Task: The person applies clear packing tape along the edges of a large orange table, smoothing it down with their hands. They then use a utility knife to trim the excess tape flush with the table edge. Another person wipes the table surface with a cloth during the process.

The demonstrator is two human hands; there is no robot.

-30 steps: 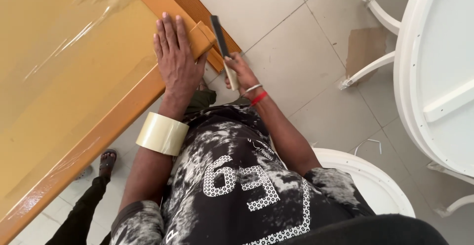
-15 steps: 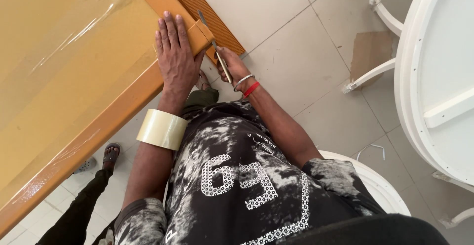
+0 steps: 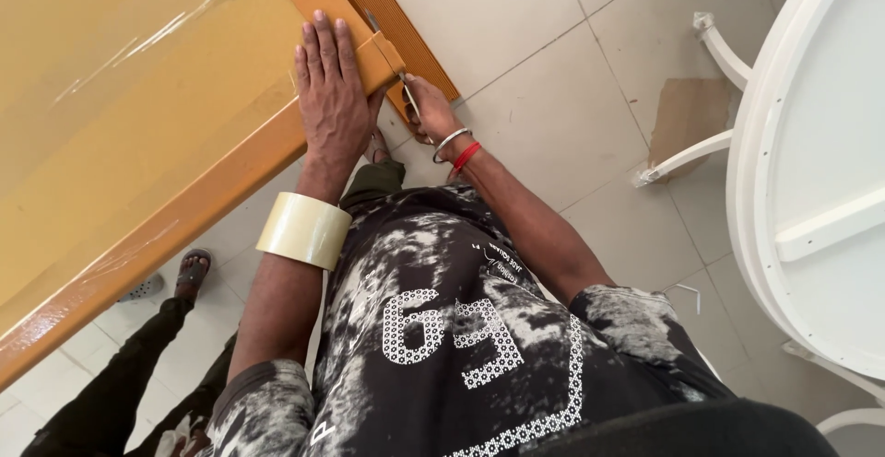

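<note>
Two bare hands meet at the corner of a large orange-brown panel wrapped in glossy clear film. Nearest us, a roll of pale, translucent packing tape sits like a cuff around the left forearm. Further out, the left hand lies flat with fingers straight and close together, palm pressed on the panel's smooth rim beside a folded cardboard corner piece — ribbed, tan, boxy. Just right of it, the right hand curls closed around a slim metal blade or scissors; we cannot tell which. Its tip touches the edge of the cardboard corner piece. A silver bangle and a red band circle that wrist. Beyond lies a strip of corrugated cardboard on the pale tiled floor. Far right stands a round white table — matte, with curved legs.
</note>
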